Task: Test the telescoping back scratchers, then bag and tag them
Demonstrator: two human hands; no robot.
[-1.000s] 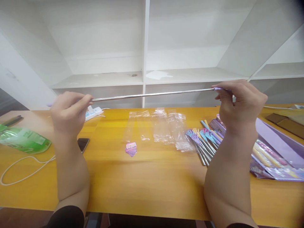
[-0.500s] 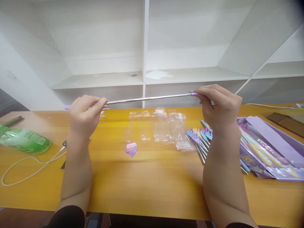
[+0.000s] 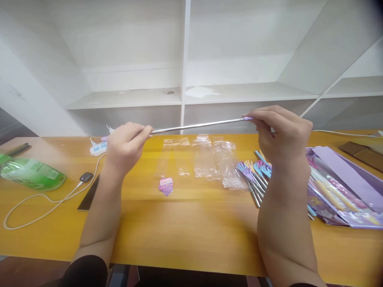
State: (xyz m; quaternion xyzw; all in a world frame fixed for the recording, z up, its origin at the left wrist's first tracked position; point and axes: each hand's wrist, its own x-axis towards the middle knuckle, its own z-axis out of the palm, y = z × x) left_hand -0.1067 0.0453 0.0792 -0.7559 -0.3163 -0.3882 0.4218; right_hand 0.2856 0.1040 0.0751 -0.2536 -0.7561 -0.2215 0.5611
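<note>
A back scratcher with a thin silver telescopic rod (image 3: 197, 126) is stretched nearly level between my two hands, above the back of the desk. My left hand (image 3: 127, 145) is closed around its left part, and a purple end (image 3: 104, 139) sticks out beyond the fist. At the other end, my right hand (image 3: 283, 127) pinches the purple piece (image 3: 247, 118) with thumb and fingers; the tip beyond is hidden by the hand. Below my right hand lies a pile of back scratchers (image 3: 254, 175) with coloured hand-shaped heads, partly covered by my forearm.
Clear plastic bags (image 3: 206, 159) lie mid-desk, near a fanned stack of small pink-purple cards (image 3: 166, 186). At right stands a purple box (image 3: 344, 179) with packaged items. A green bottle (image 3: 32, 174), white cable (image 3: 42, 195) and power strip (image 3: 98, 148) are at left. White shelving (image 3: 128, 99) rises behind.
My left hand has moved right, towards my right hand, with the purple end moving along. The bare rod between my hands is shorter. My right hand has barely shifted.
</note>
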